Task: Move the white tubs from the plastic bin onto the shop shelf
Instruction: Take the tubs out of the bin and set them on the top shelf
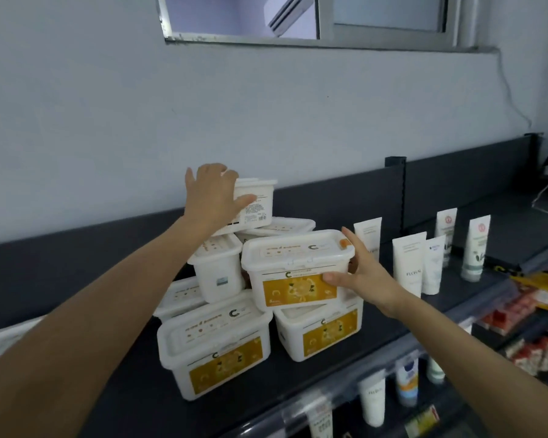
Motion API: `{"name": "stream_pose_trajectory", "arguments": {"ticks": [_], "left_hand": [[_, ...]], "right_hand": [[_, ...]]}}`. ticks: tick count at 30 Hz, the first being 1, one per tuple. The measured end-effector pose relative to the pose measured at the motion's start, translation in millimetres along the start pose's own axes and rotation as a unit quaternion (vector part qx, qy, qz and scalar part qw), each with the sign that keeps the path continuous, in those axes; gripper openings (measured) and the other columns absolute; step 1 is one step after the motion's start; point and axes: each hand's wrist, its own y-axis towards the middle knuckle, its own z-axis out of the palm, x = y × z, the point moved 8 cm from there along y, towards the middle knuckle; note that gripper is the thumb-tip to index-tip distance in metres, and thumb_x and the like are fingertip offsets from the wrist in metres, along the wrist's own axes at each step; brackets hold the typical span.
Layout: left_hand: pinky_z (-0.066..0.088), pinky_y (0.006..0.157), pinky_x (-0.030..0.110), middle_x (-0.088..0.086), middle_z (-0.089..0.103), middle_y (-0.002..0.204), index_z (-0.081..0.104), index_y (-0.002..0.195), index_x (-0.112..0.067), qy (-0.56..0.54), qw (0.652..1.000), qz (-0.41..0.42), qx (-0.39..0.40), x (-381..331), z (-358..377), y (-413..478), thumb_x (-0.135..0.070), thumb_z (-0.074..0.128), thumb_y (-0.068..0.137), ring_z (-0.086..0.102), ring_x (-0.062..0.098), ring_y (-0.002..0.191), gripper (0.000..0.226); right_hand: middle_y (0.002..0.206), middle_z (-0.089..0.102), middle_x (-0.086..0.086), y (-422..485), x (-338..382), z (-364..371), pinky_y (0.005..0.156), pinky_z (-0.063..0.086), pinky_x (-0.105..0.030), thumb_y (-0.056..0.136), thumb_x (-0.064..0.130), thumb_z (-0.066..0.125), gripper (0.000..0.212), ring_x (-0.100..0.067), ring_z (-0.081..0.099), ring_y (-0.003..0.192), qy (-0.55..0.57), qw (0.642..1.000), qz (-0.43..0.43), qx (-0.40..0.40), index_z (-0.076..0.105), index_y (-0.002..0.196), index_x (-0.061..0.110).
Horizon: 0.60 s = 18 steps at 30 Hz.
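Seat top tub (pixel 256 206) squarely on stack (pixel 215 343), left hand (pixel 214 197) gripping it — brace yellow-label tub (pixel 295 273) with flat, straight-fingered right hand (pixel 366 275).

Two bare arms, slender and smooth: the left forearm (pixel 108 311) and the right forearm (pixel 456 343) run uncovered to the wrists. The left grip (pixel 214 197) and the right grip (pixel 366 276) are bare hands.

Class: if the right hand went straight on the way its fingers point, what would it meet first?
The right hand touches the upper orange-labelled tub; sliding on past its right end, it would likely meet the dark back panel. Depth is unclear.
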Motion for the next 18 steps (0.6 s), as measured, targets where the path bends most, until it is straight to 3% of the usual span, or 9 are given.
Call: {"name": "stream_pose_trajectory", "arguments": {"ticks": [3, 6, 10, 13, 18], "left_hand": [[0.031, 0.108, 0.042, 0.014, 0.049, 0.138, 0.056, 0.131, -0.008, -0.072, 0.996, 0.054, -0.021, -28, -13, -26, -0.045, 0.056, 0.091, 0.04, 0.029, 0.13, 0.054], [0.035, 0.106, 0.04, 0.014, 0.048, 0.14, 0.055, 0.132, -0.009, -0.089, 0.995, 0.047, 0.008, -34, -10, -48, -0.042, 0.055, 0.093, 0.04, 0.028, 0.13, 0.051], [0.038, 0.104, 0.04, 0.014, 0.051, 0.136, 0.057, 0.13, -0.008, -0.108, 0.994, 0.026, 0.022, -30, -9, -67, -0.041, 0.056, 0.092, 0.044, 0.029, 0.126, 0.05], [0.034, 0.1, 0.029, 0.008, 0.052, 0.134, 0.058, 0.128, -0.012, -0.159, 0.986, 0.056, 0.008, -59, -19, -86, -0.039, 0.056, 0.093, 0.044, 0.024, 0.125, 0.045], [0.032, 0.095, 0.021, 0.0, 0.053, 0.132, 0.056, 0.128, -0.02, -0.247, 0.961, 0.115, 0.042, -141, -7, -127, -0.04, 0.057, 0.091, 0.048, 0.015, 0.122, 0.042]], "right_hand": [[0.133, 0.051, 0.009, -1, 0, -3, 0.087, 0.049, -0.025, 0.075, 0.014, 0.078, 0.106, -0.012, 0.051, 0.12, -0.002, 1.0, 0.001, -0.004, 0.007, 0.152, 0.029], [0.142, 0.046, 0.002, -5, 1, -3, 0.103, 0.044, -0.04, 0.073, 0.016, 0.081, 0.108, -0.018, 0.046, 0.128, -0.005, 1.0, 0.0, -0.009, 0.008, 0.151, 0.032], [0.145, 0.042, -0.002, -16, 4, -2, 0.107, 0.04, -0.047, 0.068, 0.023, 0.084, 0.113, -0.02, 0.045, 0.13, -0.009, 1.0, -0.006, -0.01, 0.007, 0.151, 0.034], [0.151, 0.035, -0.004, -31, 4, -9, 0.108, 0.038, -0.051, 0.064, 0.03, 0.085, 0.115, -0.023, 0.04, 0.134, -0.016, 1.0, -0.005, -0.02, 0.007, 0.15, 0.038], [0.152, 0.032, -0.005, -72, -11, -35, 0.106, 0.04, -0.044, 0.075, 0.014, 0.08, 0.105, -0.024, 0.039, 0.135, -0.04, 0.998, 0.007, -0.046, 0.011, 0.151, 0.035]]}}
